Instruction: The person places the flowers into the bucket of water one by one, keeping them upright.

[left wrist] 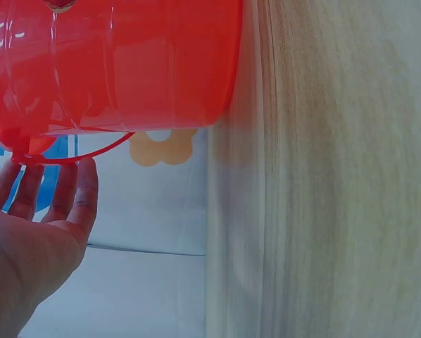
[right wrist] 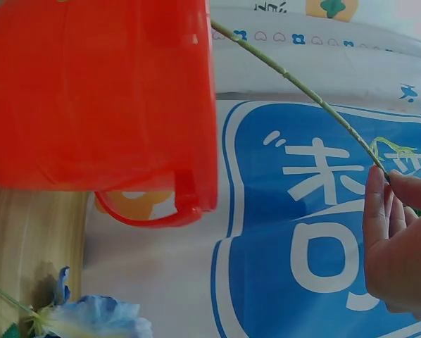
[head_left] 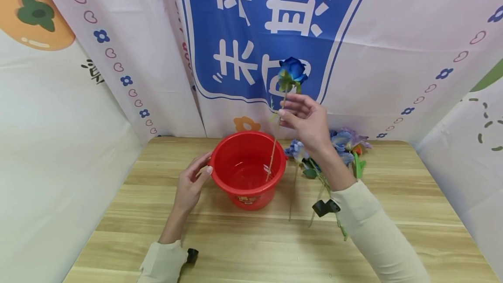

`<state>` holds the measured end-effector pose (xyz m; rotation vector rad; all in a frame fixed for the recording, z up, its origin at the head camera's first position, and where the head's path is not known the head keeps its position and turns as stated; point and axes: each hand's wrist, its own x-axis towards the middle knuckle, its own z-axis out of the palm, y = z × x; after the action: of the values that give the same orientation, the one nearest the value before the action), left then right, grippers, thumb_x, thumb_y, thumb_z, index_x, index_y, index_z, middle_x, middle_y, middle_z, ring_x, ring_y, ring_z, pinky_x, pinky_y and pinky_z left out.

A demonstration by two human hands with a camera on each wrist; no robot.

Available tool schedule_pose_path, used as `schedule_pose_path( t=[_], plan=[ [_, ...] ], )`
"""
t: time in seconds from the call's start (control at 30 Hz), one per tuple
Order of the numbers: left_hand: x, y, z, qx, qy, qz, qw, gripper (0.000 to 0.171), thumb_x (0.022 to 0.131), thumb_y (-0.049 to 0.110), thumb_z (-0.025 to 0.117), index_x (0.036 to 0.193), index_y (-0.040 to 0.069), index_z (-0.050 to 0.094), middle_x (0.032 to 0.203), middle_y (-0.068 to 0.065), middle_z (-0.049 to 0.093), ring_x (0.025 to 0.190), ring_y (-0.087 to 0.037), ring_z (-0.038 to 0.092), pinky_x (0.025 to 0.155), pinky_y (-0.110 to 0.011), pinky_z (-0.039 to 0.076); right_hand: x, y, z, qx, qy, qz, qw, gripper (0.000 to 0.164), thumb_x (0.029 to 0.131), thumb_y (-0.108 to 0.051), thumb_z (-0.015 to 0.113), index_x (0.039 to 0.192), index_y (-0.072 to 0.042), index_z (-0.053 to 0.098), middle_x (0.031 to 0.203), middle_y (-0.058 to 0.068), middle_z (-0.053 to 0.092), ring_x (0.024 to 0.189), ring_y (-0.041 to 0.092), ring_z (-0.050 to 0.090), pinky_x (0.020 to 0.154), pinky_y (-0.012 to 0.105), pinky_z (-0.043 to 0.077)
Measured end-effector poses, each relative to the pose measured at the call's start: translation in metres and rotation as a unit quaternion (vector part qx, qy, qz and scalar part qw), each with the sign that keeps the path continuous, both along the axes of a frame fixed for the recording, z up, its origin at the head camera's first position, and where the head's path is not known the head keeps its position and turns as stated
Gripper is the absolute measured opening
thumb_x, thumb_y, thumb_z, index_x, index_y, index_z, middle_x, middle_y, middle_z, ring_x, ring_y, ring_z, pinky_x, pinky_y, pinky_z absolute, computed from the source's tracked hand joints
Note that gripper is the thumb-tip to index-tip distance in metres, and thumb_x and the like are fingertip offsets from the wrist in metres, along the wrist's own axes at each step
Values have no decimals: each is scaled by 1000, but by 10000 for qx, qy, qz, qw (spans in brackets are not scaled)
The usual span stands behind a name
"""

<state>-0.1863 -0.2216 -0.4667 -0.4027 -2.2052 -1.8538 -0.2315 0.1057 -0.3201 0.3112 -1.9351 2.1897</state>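
Observation:
A blue rose [head_left: 292, 71] on a long stem is held upright above a red bucket [head_left: 249, 202]. My right hand [head_left: 308, 121] pinches the stem [right wrist: 302, 86] between thumb and fingers a little below the bloom. The stem's lower end is inside the bucket, near its right inner wall. My left hand [head_left: 192, 182] touches the bucket's left side at the rim, its fingers nearly straight. In the left wrist view the fingertips meet the bucket's thin red handle [left wrist: 112, 146], which hangs at the side.
Several blue and purple flowers [head_left: 347, 136] with green stems lie on the wooden table [head_left: 251, 248] right of the bucket, partly behind my right arm. A white printed cloth [head_left: 165, 56] with a blue sign stands behind the table.

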Motion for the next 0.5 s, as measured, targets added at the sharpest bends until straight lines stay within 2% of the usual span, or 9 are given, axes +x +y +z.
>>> schedule_pose_path(
  t=[0.23,0.5],
  plan=[
    [0,0,-1,42,19,-11,10000,45,107,8,63,151,2,59,152,-21,59,130,-5,62,101,-17,58,-2,-9,-11,320,-3,-93,9994,41,98,0,75,138,-3,67,125,16,75,99,19,78,82,32,68],
    [0,0,-1,60,-64,6,10000,45,107,10,64,152,5,60,153,-17,59,131,-6,62,101,-17,58,-3,-16,-26,421,-137,-42,9990,43,96,1,77,138,0,67,121,20,74,95,23,77,79,33,69]
  ],
)
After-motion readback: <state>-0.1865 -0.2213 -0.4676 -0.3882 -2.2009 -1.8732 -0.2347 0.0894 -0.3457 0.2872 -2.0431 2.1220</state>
